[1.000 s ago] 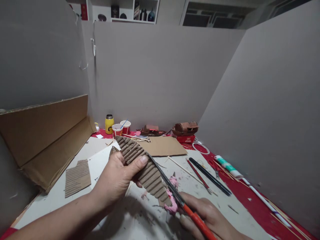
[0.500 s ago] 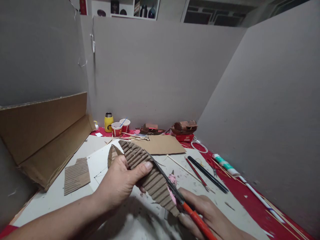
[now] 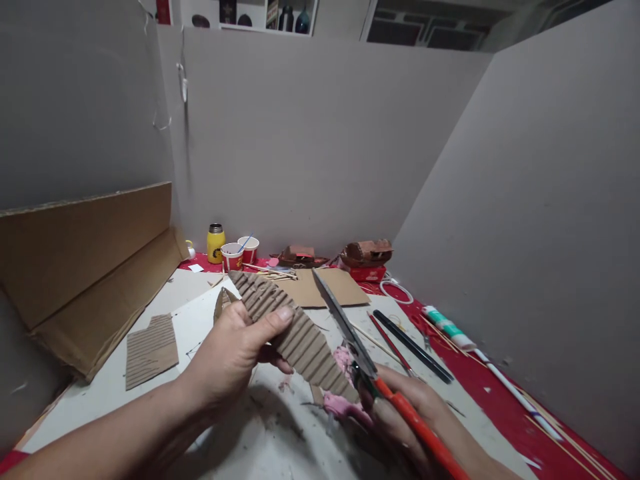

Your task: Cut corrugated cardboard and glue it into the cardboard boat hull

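My left hand (image 3: 250, 333) is closed on a curved piece of corrugated cardboard (image 3: 310, 343), the thumb pressed on its ribbed face. Behind that hand shows a smaller pointed cardboard piece (image 3: 224, 301); whether the hand touches it I cannot tell. My right hand (image 3: 405, 407) grips scissors (image 3: 345, 320) with red handles, fingers wrapped round them. The blades point up and away, just right of the cardboard's edge and apart from it. Pink soft material (image 3: 343, 360) lies beneath the blades and the cardboard's lower end.
A flat corrugated piece (image 3: 153, 350) lies at left, near a folded cardboard sheet (image 3: 100, 267). At the back stand a yellow bottle (image 3: 215, 245), two paper cups (image 3: 232, 259) and two brown model boats (image 3: 367, 253). A black rod (image 3: 413, 347) and glue tube (image 3: 447, 327) lie right.
The scissors have come away from the cardboard's edge, moving right and tilting more upright. My left hand and the cardboard have shifted slightly left and up.
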`<state>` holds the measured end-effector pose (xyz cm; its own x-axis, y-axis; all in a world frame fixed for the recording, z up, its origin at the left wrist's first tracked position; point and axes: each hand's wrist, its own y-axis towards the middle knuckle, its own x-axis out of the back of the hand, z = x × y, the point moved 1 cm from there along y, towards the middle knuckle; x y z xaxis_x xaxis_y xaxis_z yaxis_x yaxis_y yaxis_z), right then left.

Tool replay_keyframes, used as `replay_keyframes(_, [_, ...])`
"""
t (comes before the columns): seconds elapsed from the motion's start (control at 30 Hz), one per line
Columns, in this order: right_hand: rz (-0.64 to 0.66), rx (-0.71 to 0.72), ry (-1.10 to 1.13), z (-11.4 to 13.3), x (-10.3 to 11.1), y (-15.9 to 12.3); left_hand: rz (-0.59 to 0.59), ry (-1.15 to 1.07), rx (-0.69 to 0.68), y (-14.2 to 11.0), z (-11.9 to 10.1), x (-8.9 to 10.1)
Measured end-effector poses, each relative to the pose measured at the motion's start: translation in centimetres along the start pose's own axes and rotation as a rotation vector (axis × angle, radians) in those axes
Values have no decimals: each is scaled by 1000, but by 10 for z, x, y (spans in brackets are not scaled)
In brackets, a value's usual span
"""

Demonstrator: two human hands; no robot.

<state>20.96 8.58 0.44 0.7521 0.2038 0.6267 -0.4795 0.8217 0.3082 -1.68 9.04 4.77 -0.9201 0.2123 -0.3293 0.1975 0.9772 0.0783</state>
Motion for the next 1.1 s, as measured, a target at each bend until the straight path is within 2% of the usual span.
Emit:
replay_keyframes(0.07, [11, -10, -60, 7, 5, 0, -2, 8, -10, 0, -1, 0])
replay_keyframes(0.2, [149, 27, -92, 21, 10, 4, -21, 35, -28, -1, -2, 0])
replay_keyframes(0.37, [129, 62, -73, 28, 5, 6, 5, 47, 5, -1, -3, -1])
replay_keyframes(0.5, [65, 70, -85, 24, 1, 2, 30, 57, -3, 0, -6, -2])
replay_keyframes(0.67, [53, 81, -64, 17, -1, 0, 52, 100, -1, 0, -8, -3])
replay_keyframes(0.97, [224, 49, 95, -5, -7, 1, 94, 83, 31, 3, -2, 0])
replay_keyframes(1.1, [251, 29, 190, -8, -12, -1, 88, 27, 52, 2, 3, -2])
